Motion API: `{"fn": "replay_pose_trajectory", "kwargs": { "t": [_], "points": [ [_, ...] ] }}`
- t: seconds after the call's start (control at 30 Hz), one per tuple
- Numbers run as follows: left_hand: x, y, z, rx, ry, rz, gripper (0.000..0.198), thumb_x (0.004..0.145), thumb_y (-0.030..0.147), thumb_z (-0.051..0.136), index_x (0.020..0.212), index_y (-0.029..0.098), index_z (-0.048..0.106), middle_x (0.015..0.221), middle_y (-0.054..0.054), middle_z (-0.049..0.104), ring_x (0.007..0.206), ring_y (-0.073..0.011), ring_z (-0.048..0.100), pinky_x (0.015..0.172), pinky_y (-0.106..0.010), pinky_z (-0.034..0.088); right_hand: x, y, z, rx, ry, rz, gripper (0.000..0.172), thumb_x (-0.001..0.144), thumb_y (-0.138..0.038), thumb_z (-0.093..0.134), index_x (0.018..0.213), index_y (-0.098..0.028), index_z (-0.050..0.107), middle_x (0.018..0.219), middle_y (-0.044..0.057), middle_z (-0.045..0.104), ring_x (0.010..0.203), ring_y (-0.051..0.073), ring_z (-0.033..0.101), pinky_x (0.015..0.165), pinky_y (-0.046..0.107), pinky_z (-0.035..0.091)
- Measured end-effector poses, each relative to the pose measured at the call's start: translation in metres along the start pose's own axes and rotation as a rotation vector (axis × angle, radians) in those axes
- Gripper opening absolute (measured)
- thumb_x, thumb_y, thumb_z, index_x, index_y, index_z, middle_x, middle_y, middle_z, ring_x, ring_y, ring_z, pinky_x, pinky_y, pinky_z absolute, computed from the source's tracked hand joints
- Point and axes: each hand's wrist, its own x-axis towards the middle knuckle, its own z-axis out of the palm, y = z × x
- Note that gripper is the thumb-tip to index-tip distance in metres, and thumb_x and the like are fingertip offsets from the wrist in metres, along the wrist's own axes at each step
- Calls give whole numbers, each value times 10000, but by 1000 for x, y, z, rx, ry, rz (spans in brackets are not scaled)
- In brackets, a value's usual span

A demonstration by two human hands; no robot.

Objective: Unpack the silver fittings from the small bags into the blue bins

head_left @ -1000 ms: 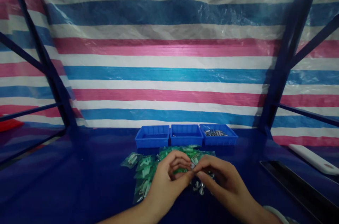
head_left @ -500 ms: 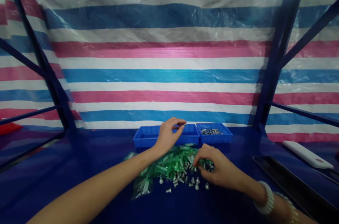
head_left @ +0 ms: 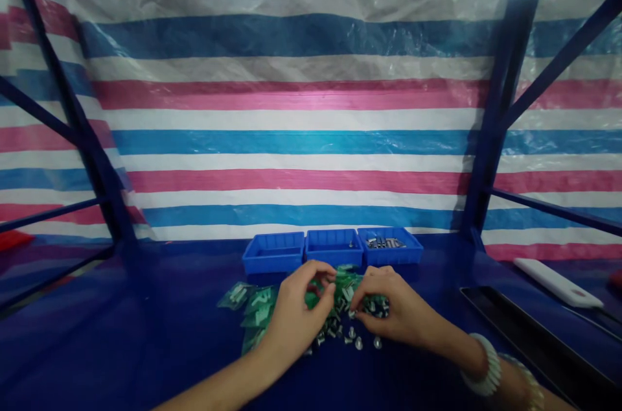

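Observation:
My left hand (head_left: pixel 304 304) hovers over the near side of a pile of small green-tinted plastic bags (head_left: pixel 345 280). Its thumb and fingers are curved with a gap between the tips, and nothing shows in them. Just to the right, my right hand (head_left: pixel 391 304) pinches a small silver screw (head_left: pixel 352 314) between thumb and forefinger at the pile's edge. Loose silver screws (head_left: pixel 358 343) lie scattered on the blue table below both hands. One small metal piece (head_left: pixel 350 244) lies in the middle blue bin (head_left: pixel 334 260).
A left blue bin (head_left: pixel 273 263) and a right blue bin (head_left: pixel 393 257) holding metal parts flank the middle one. Clear packets (head_left: pixel 236 295) lie left of the pile. A dark flat device (head_left: pixel 515 327) and a white device (head_left: pixel 556 282) lie at the right. Blue posts (head_left: pixel 486 158) frame the table.
My left hand has come back from above the middle bin down to the pile, no longer holding the small metal piece. My right hand has stayed at the pile. The view has tilted slightly upward.

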Motion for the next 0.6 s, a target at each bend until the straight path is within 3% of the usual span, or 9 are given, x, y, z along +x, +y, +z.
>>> {"fn": "replay_pose_trajectory", "kwargs": {
  "t": [0.13, 0.33, 0.47, 0.6],
  "points": [
    [-7, 8, 5, -416, -160, -340, 175, 854, 335, 558, 837, 167, 602, 647, 13, 600, 604, -144, 592, 590, -263, 475, 1, -7, -2, 84, 182, -117, 225, 691, -36, 631, 797, -232, 657, 761, -38, 693, 760, 162, 602, 746, 330, 353],
    [-12, 12, 9, -697, -192, -544, 196, 748, 317, 679, 818, 139, 637, 686, -9, 664, 649, -139, 626, 656, -256, 497, -2, -12, 0, -38, 284, -257, 168, 781, -82, 644, 858, -230, 626, 752, -23, 651, 750, 170, 570, 748, 361, 351],
    [-16, 13, 12, -757, -172, -584, 214, 742, 316, 684, 839, 133, 631, 709, -23, 677, 658, -138, 631, 664, -254, 501, -3, -12, 1, -91, 316, -247, 118, 829, -120, 626, 882, -225, 616, 761, -13, 648, 751, 177, 567, 758, 379, 351],
    [-18, 18, 10, -618, -116, -456, 159, 762, 279, 667, 848, 149, 637, 704, -4, 655, 632, -119, 601, 636, -228, 485, -2, -11, 6, 39, 335, -130, 61, 840, -161, 628, 836, -222, 622, 739, -11, 659, 715, 170, 581, 725, 354, 384]
  ]
}}
